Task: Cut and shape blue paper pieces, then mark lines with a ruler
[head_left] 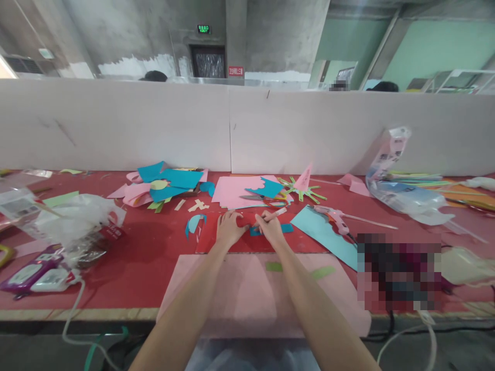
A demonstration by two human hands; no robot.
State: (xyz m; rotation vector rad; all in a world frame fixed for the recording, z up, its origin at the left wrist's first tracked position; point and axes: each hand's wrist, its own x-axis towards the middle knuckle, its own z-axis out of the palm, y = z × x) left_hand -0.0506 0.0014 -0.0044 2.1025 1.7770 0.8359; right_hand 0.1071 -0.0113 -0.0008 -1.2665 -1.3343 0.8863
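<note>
The left hand (229,228) lies palm down on a bright red sheet of paper (209,241) in the middle of the red bench (147,257). Its grip is wide and holds nothing; the fingers just press the paper flat. The right hand (271,230) is just beside it, at 3 o'clock. Its grip is tight around a thin pale stick (277,213), which points toward 2 o'clock. I cannot tell what kind of tool the stick is. A small blue scrap of paper (286,228) lies on the red sheet, partly under the right hand.

At 6 o'clock from the hands, a big light pink sheet of paper (240,293) lies under both arms, with two small green scraps (274,266) on it. At 12 o'clock there is another pink sheet (235,191) with scissors (255,198) on top. At 3 o'clock lie a light blue sheet of paper (323,234) and a white glue gun (335,217). At 9 o'clock a curved blue scrap (191,224) sits near, and a crumpled clear plastic bag (79,219) is well apart. At 2 o'clock, far off, a clear plastic packet (390,170) leans on the pale wall board (116,123).
</note>
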